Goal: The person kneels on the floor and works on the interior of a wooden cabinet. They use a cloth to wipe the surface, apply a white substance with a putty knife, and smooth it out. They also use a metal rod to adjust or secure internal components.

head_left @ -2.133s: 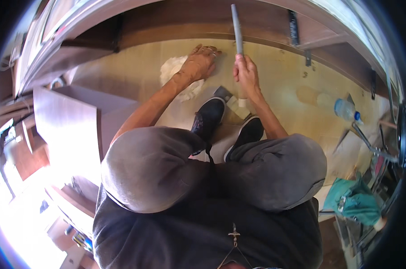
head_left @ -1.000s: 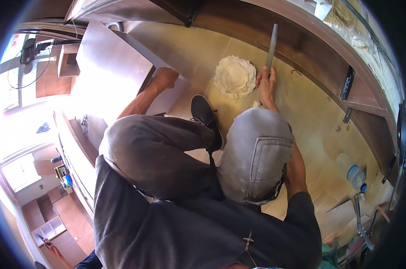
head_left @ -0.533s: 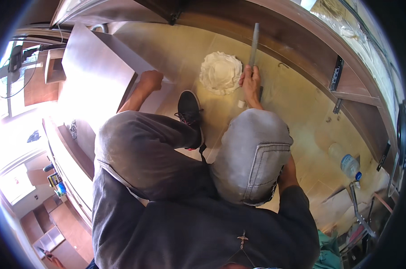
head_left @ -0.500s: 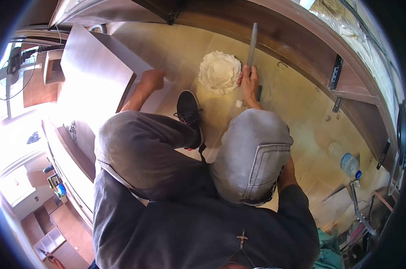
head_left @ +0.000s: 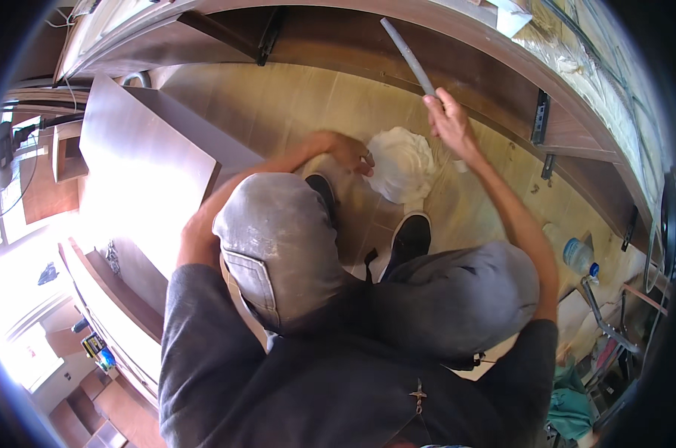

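Note:
I am squatting on a yellowish tiled floor (head_left: 278,104), grey trouser knees and black shoes below me. My right hand (head_left: 448,121) is closed around a long grey bar (head_left: 407,54) that points up toward the dark wooden cabinet base. My left hand (head_left: 345,151) reaches down to the floor, its fingers at the left edge of a crumpled white cloth (head_left: 404,163) lying in front of my shoes. Whether the fingers grip the cloth is not clear.
A dark wooden cabinet frame (head_left: 398,30) with metal brackets curves along the top. A brown board (head_left: 140,172) stands at my left. A plastic water bottle (head_left: 581,258) and a metal tool lie at the right, with a teal cloth (head_left: 573,411) lower right.
The view has swung. My left hand moved from the floor at the left over to the white cloth. My right hand lifted the grey bar away from the cloth.

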Demonstrator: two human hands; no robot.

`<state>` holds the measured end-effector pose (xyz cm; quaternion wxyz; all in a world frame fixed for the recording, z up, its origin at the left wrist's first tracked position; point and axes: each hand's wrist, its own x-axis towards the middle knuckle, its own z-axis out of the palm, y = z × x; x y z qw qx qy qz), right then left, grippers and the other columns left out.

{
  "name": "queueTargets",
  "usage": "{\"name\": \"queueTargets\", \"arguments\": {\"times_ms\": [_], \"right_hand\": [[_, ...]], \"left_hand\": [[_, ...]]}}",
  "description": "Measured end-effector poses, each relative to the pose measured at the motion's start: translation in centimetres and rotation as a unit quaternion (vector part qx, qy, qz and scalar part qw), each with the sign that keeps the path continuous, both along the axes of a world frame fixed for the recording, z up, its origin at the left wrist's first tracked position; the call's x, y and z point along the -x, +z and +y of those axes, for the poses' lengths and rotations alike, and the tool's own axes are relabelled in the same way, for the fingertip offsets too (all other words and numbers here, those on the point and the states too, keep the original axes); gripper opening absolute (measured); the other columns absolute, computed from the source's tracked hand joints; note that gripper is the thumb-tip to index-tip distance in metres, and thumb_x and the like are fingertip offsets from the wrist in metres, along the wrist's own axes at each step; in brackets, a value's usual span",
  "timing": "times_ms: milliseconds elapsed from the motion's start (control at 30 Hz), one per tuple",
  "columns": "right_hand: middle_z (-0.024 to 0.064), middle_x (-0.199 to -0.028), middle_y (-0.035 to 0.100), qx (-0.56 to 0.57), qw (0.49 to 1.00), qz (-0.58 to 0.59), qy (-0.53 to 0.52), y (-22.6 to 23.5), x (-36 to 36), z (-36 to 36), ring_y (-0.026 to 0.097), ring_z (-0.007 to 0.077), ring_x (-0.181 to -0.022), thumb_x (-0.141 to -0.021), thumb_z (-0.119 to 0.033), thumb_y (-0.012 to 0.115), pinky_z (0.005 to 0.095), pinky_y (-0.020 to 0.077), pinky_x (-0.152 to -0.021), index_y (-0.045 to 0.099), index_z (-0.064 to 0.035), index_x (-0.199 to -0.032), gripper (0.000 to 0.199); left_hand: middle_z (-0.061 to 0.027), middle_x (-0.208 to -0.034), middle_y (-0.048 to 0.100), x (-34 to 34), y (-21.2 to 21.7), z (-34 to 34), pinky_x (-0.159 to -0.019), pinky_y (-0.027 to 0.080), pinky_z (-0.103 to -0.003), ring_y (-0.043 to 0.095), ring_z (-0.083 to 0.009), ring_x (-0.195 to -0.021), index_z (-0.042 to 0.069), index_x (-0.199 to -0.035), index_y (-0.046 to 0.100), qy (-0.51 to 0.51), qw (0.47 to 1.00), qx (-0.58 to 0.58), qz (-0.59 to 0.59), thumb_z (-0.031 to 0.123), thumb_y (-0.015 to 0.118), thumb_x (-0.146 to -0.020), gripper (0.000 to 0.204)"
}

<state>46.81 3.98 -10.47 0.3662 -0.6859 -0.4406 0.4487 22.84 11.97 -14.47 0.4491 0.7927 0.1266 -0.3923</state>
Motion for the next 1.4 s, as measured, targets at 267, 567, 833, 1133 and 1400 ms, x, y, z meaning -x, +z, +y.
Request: {"name": "queueTargets", "arguments": {"times_ms": [267, 567, 833, 1133, 1400], "right_hand": [[-0.0014, -0.058, 0.044, 0.034, 0.998, 0.039, 0.026, 2.4, -4.6, 2.8, 0.044, 0.0088, -0.045, -0.101, -0.04, 0.049, 0.0277, 0.0374, -0.041, 0.052, -0.0058, -0.092, 0.035], [-0.0022, -0.06, 0.043, -0.018, 0.919, 0.248, -0.305, -6.7, 13.0, 3.1, 0.043, 0.0085, -0.047, -0.103, -0.039, 0.042, 0.0258, 0.0393, -0.042, 0.051, -0.0073, -0.088, 0.037], [-0.0021, -0.064, 0.043, -0.053, 0.893, 0.266, -0.359, -8.2, 19.3, 4.4, 0.041, 0.008, -0.048, -0.105, -0.038, 0.036, 0.0246, 0.0363, -0.044, 0.046, -0.0096, -0.088, 0.034], [-0.0018, -0.065, 0.043, -0.05, 0.867, 0.286, -0.405, -8.4, 19.9, 8.1, 0.042, 0.0085, -0.05, -0.104, -0.039, 0.039, 0.0243, 0.0362, -0.043, 0.045, -0.0104, -0.092, 0.032], [-0.0001, -0.065, 0.045, -0.072, 0.876, 0.246, -0.409, -12.8, 22.0, 6.0, 0.045, 0.0112, -0.049, -0.103, -0.039, 0.04, 0.028, 0.0387, -0.043, 0.046, -0.0115, -0.095, 0.03]], "left_hand": [[-0.0114, -0.121, 0.065, -2.1, 10.6, 16.3, -0.097, 0.046, -0.042, 0.06, -0.0293, -0.114, 0.013, -0.126, 0.06, -0.079, 0.941, -0.329, 0.019, 0.044, 0.051, -0.095, 0.045], [-0.0107, -0.14, 0.051, -2.7, 8.4, 18.1, -0.104, 0.044, -0.046, 0.055, -0.0297, -0.121, 0.021, -0.142, 0.043, -0.007, 0.904, -0.389, -0.175, 0.033, 0.039, -0.101, 0.043], [-0.0045, -0.158, 0.025, -5.3, 0.5, 20.8, -0.122, 0.017, -0.04, 0.022, -0.0245, -0.145, 0.024, -0.148, 0.037, -0.16, 0.866, -0.265, -0.393, 0.032, 0.031, -0.104, 0.044], [-0.0029, -0.153, 0.034, -7.4, -2.8, 21.8, -0.121, 0.021, -0.041, 0.026, -0.0251, -0.144, 0.02, -0.139, 0.048, -0.123, 0.899, -0.073, -0.414, 0.026, 0.042, -0.102, 0.038], [-0.0029, -0.152, 0.037, -7.5, -2.0, 22.7, -0.12, 0.023, -0.041, 0.027, -0.025, -0.143, 0.018, -0.136, 0.05, -0.179, 0.871, -0.145, -0.433, 0.023, 0.045, -0.1, 0.037]]}}
